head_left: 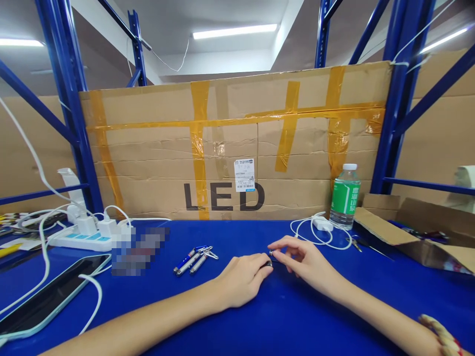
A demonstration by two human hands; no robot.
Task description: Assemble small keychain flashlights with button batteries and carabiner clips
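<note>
My left hand (245, 279) rests on the blue tabletop, its fingers wrapped round a small dark, shiny object (269, 265) that is mostly hidden. Just to its right, my right hand (302, 259) pinches a tiny metal piece (271, 252) between thumb and fingertips. The two hands nearly meet, and I cannot tell whether the two pieces are joined. Left of my left hand lie several slim pen-shaped metal tubes (186, 263), silver and blue, with small metal clasps (211, 253) at their far ends.
A phone (52, 291) and a white power strip (85, 241) with cables are at the left. A coiled white cable (302, 230) and a water bottle (346, 198) stand back right, beside an open cardboard box (408, 240). A large cardboard sheet (156, 168) closes off the back.
</note>
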